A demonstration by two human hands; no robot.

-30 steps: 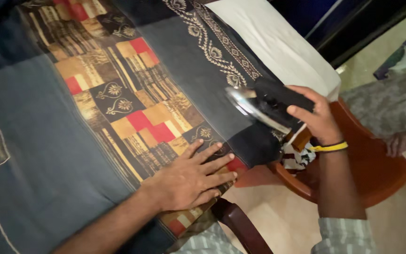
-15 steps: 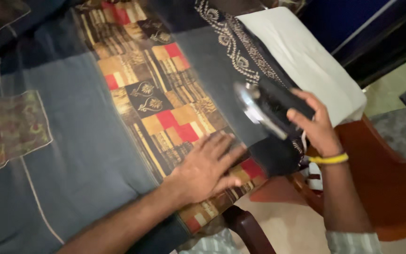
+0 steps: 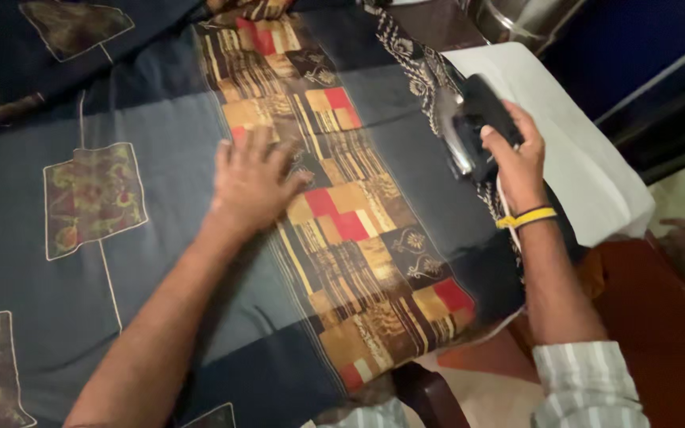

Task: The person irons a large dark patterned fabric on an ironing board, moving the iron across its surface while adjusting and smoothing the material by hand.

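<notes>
While my left hand (image 3: 251, 178) lies flat, fingers spread, on the patterned cloth (image 3: 358, 230), my right hand (image 3: 517, 154) grips the black iron (image 3: 473, 131) above it.

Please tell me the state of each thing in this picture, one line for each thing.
Left hand: open, flat on the cloth.
Right hand: closed around the iron's handle.
Black electric iron: held, tilted, at the cloth's edge.
Dark blue patterned cloth: spread flat.
White padded sheet: partly covered.
</notes>
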